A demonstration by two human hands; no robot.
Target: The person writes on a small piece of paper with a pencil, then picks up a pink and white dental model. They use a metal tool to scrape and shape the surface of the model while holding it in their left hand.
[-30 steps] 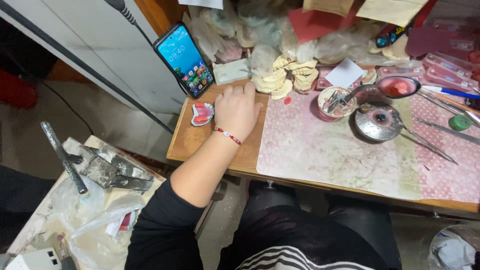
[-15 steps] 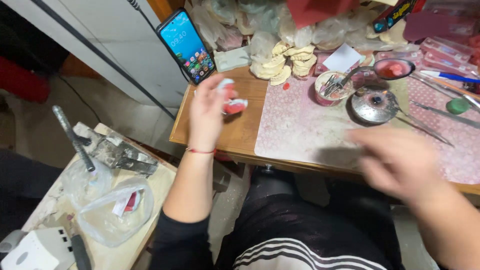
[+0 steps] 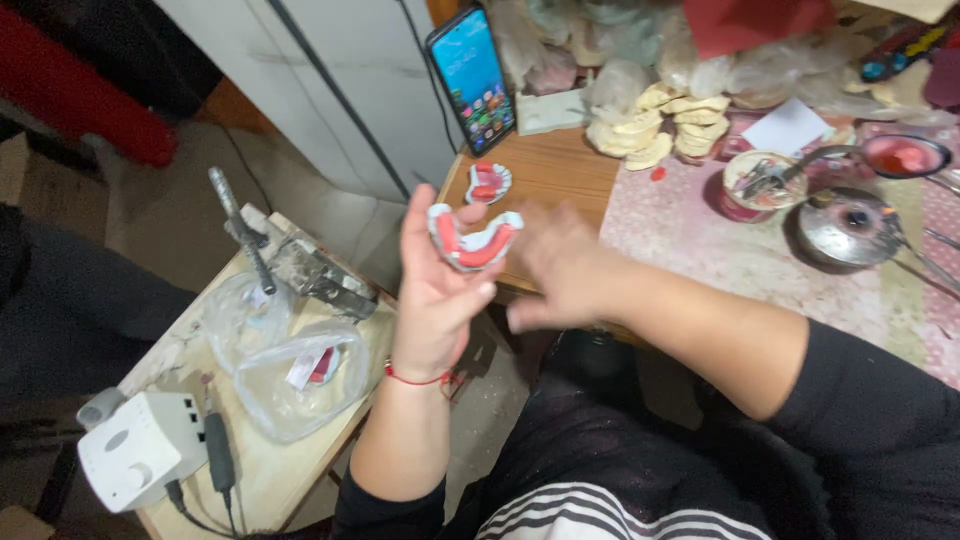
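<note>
Left hand (image 3: 435, 290) raised over the gap between side bench and table, fingers curled around a dental cast (image 3: 475, 240), its arch lying crosswise at the fingertips. Right hand (image 3: 560, 270), blurred, fingers loosely spread, empty, just right of it; half a second ago it was low and far right.

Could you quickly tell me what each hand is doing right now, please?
Left hand: raised, fingers closed on a white dental cast with red wax.
Right hand: motion-blurred beside the cast; grip cannot be told.
</note>
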